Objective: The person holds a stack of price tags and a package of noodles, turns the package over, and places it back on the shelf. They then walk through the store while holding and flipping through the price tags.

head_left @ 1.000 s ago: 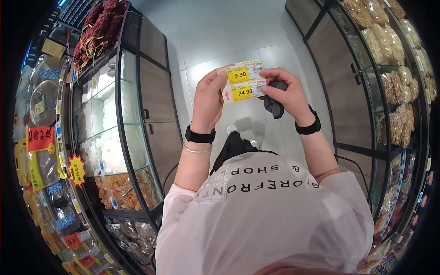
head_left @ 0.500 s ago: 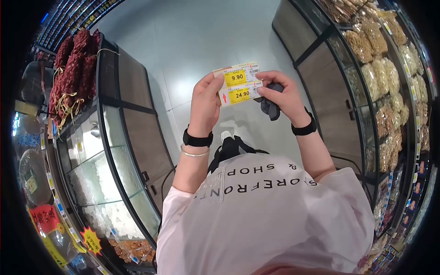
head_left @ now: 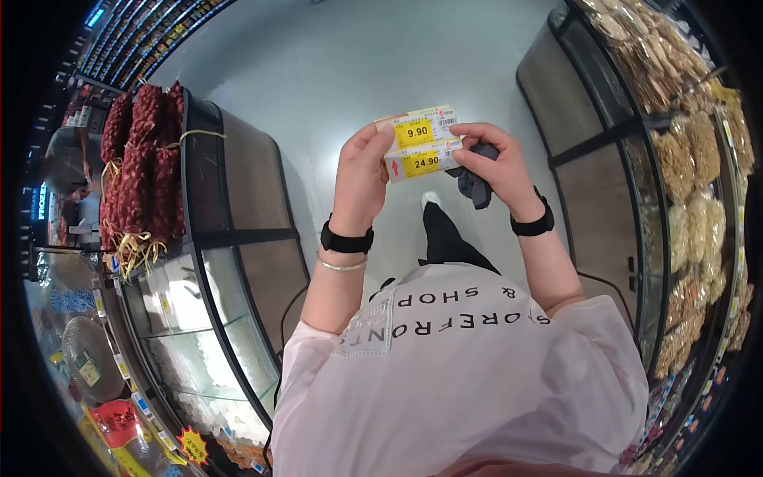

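Observation:
Two yellow and white price labels, the upper one (head_left: 416, 132) reading 9.90 and the lower one (head_left: 426, 161) reading 24.90, are held up in front of my chest. My left hand (head_left: 363, 171) pinches their left edge between thumb and fingers. At their right edge, my right hand (head_left: 497, 163) grips them with thumb and index finger. A dark grey bundle that looks like a glove (head_left: 475, 189) hangs from the lower fingers of my right hand. More label edges show behind the top one, but their number is unclear.
Red sausages (head_left: 147, 163) stand bundled on the left display case (head_left: 258, 179). White goods (head_left: 230, 354) lie in glass bins below. On the right, bagged dried goods (head_left: 699, 215) line a shelf above another case (head_left: 592, 171). Grey floor (head_left: 381, 56) runs between the cases.
The shelves and sausages have shifted in view as I walk, and a leg and shoe now show ahead of the shirt. Both hands keep hold of the labels, now slightly further right.

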Motion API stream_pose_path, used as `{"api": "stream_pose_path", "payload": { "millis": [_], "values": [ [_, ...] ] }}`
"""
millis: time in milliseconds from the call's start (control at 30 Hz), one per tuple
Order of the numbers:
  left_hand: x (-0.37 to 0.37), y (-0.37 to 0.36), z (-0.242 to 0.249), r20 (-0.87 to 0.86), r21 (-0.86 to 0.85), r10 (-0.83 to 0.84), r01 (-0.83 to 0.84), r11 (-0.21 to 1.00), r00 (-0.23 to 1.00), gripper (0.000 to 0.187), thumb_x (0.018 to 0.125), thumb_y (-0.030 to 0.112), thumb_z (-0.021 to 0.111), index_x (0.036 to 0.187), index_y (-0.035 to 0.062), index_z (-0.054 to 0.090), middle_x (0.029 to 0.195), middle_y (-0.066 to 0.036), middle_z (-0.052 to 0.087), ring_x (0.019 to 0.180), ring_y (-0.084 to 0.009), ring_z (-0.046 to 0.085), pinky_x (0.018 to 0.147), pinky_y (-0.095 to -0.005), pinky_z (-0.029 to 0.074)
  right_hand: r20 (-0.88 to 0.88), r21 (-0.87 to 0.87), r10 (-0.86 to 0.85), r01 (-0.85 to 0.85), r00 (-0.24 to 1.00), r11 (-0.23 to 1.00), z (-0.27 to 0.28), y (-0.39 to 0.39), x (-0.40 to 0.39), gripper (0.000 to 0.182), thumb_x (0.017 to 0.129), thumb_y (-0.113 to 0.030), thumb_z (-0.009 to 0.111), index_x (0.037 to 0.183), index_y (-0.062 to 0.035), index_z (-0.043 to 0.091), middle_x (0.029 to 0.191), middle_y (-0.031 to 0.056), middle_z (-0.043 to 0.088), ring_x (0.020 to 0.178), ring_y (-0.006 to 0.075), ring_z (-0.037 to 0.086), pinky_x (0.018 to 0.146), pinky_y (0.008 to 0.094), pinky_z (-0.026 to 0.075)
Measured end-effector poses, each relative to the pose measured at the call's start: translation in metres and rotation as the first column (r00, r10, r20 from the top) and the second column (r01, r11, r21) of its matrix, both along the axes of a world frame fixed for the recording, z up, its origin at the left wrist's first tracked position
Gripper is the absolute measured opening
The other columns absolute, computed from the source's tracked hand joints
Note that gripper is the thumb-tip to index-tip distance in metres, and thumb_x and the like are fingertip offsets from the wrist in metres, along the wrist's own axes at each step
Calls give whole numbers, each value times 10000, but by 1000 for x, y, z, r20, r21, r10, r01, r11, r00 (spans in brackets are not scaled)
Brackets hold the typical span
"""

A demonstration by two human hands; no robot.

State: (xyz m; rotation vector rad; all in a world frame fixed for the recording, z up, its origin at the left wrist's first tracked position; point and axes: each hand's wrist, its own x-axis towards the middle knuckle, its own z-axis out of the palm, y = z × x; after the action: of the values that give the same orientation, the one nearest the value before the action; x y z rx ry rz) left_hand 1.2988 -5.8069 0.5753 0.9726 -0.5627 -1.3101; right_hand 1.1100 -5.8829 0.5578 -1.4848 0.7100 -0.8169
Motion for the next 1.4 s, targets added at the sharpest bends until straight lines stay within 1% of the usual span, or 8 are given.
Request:
{"api": "stream_pose_path", "payload": {
  "millis": [233, 300, 433, 633, 967, 1133, 1367, 1400],
  "values": [
    [52, -110, 8, 70, -25, 97, -95, 995, 993, 303, 933, 170, 465, 1124, -48, 554, 975, -85, 623, 848, -137, 612, 715, -243, 499, 30, -82, 78, -75, 997, 994, 13, -124, 53, 282, 767, -53, 659, 1048, -42, 645, 746, -22, 548, 698, 42, 499, 652, 193, 443],
    [61, -135, 19, -20, -30, 113, -113, 993, 993, 298, 928, 167, 468, 1123, -43, 551, 957, -78, 625, 813, -135, 611, 694, -235, 496, -9, -113, 85, -85, 996, 990, 15, -156, 71, 281, 759, -58, 658, 1039, -34, 645, 747, -14, 552, 699, 52, 503, 653, 197, 438],
    [97, -179, -6, 18, -29, 198, -197, 980, 980, 271, 924, 181, 496, 1089, -17, 577, 967, -40, 614, 869, -94, 581, 751, -231, 481, -43, -199, 92, -99, 995, 975, -3, -211, 113, 286, 739, -42, 658, 1025, -32, 648, 750, -9, 551, 699, 61, 500, 653, 201, 432],
    [166, -236, -10, 52, 8, 173, -174, 985, 984, 305, 931, 217, 508, 1113, -20, 567, 965, -36, 607, 856, -84, 578, 734, -228, 492, -6, -38, 174, -174, 985, 984, -8, -276, 189, 291, 740, -41, 673, 1029, -25, 645, 762, -11, 548, 703, 60, 499, 648, 196, 433],
    [329, -333, -15, 10, -91, 227, -225, 970, 974, 315, 934, 228, 509, 1148, 6, 571, 980, -42, 615, 894, -91, 563, 769, -222, 464, -7, -76, 237, -236, 972, 969, -4, -386, 359, 294, 746, -33, 672, 1039, -32, 647, 786, -8, 559, 726, 63, 507, 666, 196, 442],
    [391, -373, -23, 196, -84, 382, -373, 924, 903, 309, 907, 144, 542, 1189, 19, 548, 912, -39, 608, 812, -61, 543, 679, -195, 452, 9, -25, 270, -269, 963, 963, -9, -429, 425, 296, 749, -24, 657, 1044, -30, 635, 813, -2, 575, 729, 61, 530, 679, 200, 458],
    [491, -438, -30, 215, -68, 395, -390, 918, 893, 412, 871, 77, 574, 1264, 27, 461, 937, -45, 601, 818, -58, 542, 680, -195, 457, -7, 29, 362, -362, 932, 932, -24, -505, 532, 276, 750, -25, 673, 1025, -18, 647, 775, -15, 567, 708, 49, 510, 642, 190, 446],
    [508, -454, -36, 239, -85, 403, -394, 915, 884, 399, 866, 69, 577, 1246, 22, 465, 942, -44, 595, 771, -51, 540, 624, -179, 453, 4, 33, 379, -379, 925, 925, -28, -520, 549, 278, 750, -27, 673, 1027, -20, 647, 776, -17, 567, 708, 48, 510, 641, 188, 446]
  ]
}}
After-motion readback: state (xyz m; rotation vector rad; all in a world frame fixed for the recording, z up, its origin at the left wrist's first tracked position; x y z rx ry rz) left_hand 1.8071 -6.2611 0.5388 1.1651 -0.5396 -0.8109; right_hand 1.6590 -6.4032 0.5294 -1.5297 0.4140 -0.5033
